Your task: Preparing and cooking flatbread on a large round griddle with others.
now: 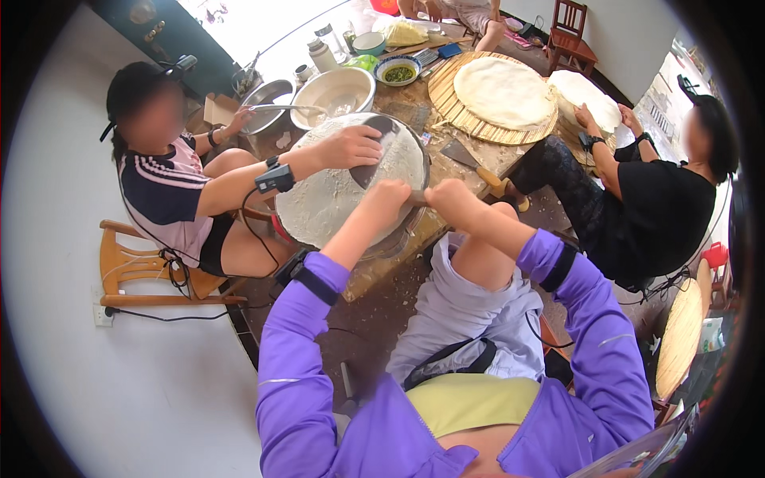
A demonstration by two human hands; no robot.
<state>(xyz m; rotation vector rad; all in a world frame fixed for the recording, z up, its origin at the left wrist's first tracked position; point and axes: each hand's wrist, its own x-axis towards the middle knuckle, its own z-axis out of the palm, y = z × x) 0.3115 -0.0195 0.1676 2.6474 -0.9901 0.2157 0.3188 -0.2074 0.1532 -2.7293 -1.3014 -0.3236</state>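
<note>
My left hand (388,203) and my right hand (453,203) are closed on a brown wooden handle (416,198), of which a short piece shows between my fists. It lies at the near right rim of a round flat pan (426,162); whether it is joined to the pan is hidden. Pale batter or dough (326,206) covers the pan. On that layer, beyond my left hand, a co-worker's hand (352,146) presses a dark, smooth, rounded tool (382,125). A broad scraper (469,158) with a wooden handle lies on the table to the right of the pan.
Behind the pan stand a cream basin (364,89) with a ladle, a metal bowl (275,89) and a patterned bowl (412,63) of green-flecked liquid. A woven round mat (442,98) carries a flat dough sheet (505,92). At right, another person handles a second sheet (586,101).
</note>
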